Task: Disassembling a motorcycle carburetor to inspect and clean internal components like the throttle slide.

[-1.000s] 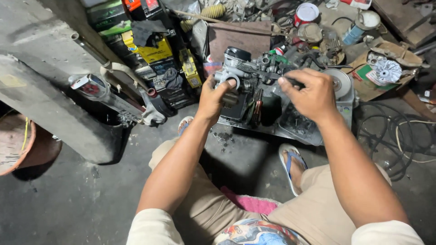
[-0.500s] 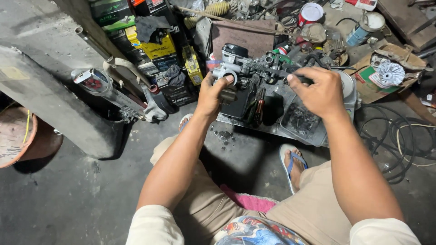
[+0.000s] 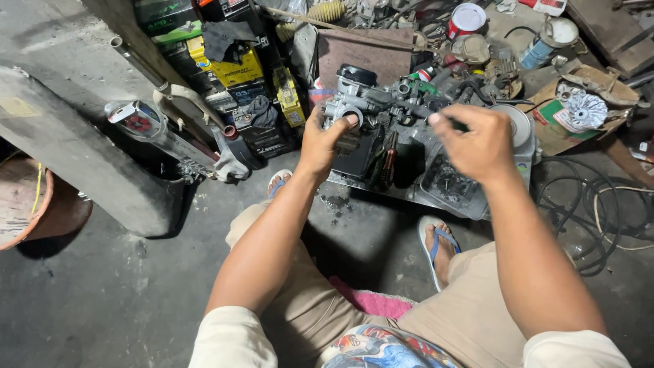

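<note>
A grey metal carburettor with a black cap is held up over a dirty metal tray. My left hand grips its left side, thumb by the round opening. My right hand is closed around a thin dark tool whose tip reaches the carburettor's right side. The tool's shaft is mostly hidden by my fingers. A red-handled screwdriver lies in the tray below.
Yellow and black batteries stack at the back left. A chrome exhaust pipe lies by a grey concrete slab. Coiled black cables are on the right, cans and parts at the back. My sandalled feet rest on the floor.
My view has drifted a little. Both hands stay on the carburettor; the right hand has shifted slightly right and turned at the wrist with the tool.
</note>
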